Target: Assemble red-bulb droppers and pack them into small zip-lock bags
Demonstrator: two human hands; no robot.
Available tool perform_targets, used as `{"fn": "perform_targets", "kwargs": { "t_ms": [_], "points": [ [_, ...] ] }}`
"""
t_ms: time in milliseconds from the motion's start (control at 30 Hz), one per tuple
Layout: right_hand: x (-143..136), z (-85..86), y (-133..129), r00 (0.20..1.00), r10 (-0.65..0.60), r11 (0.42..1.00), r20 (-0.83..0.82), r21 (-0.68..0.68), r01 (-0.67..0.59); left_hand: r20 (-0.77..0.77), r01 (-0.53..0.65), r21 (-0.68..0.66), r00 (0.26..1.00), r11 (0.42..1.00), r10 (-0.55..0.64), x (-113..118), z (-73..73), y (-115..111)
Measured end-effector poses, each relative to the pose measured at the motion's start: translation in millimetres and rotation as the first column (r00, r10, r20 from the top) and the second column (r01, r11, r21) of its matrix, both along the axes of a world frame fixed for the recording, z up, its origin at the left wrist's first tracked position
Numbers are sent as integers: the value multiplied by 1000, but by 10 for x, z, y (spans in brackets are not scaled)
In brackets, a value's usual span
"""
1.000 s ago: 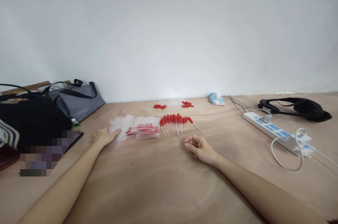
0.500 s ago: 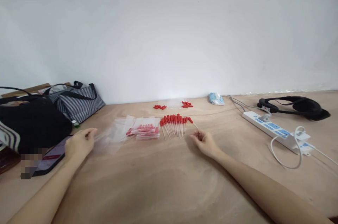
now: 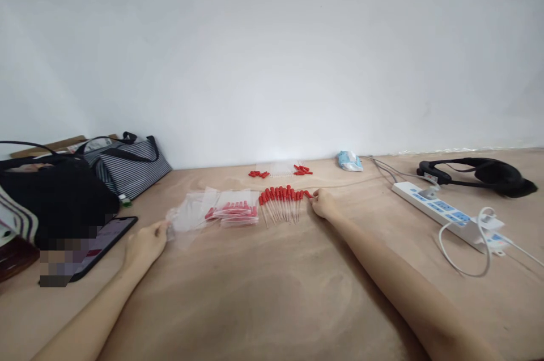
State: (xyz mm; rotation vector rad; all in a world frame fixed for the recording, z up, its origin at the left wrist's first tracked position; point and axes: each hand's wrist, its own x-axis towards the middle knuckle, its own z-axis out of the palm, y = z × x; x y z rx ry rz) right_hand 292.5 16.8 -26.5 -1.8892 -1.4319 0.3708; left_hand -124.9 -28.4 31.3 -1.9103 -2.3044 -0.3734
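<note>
My left hand (image 3: 148,243) is closed at the fingertips on the near-left edge of a clear plastic bag (image 3: 187,215). Beside that bag lies a stack of zip bags (image 3: 238,220) with red-bulbed pieces inside. A row of droppers (image 3: 280,202), thin clear tubes with red rubber bulbs, is laid out side by side in the middle. At the right end of this row, my right hand (image 3: 325,204) pinches one red-bulbed dropper (image 3: 308,194); its tube is hidden by the fingers.
Near the wall lie loose red bulbs (image 3: 258,174) and clear tubes (image 3: 281,168). A blue tissue pack (image 3: 350,161), power strip (image 3: 442,211) with cables and black headset (image 3: 476,177) are to the right. On the left are a phone (image 3: 106,245), striped bag (image 3: 131,171) and black bag (image 3: 63,196).
My right hand has moved away from me, up to the red bulb at the row's end. My left hand has shifted right, and the plastic bag it holds now lies less stretched out.
</note>
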Motion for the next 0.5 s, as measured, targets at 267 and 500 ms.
{"fn": "perform_targets", "kwargs": {
  "t_ms": [267,500],
  "points": [
    [63,71,-324,970,140,984,-196,133,-115,325,547,202,745,813,-582,1023,-40,-498],
    [-62,68,-955,642,278,960,-715,229,-161,278,745,-23,645,666,-712,1837,-415,-736]
  ]
}}
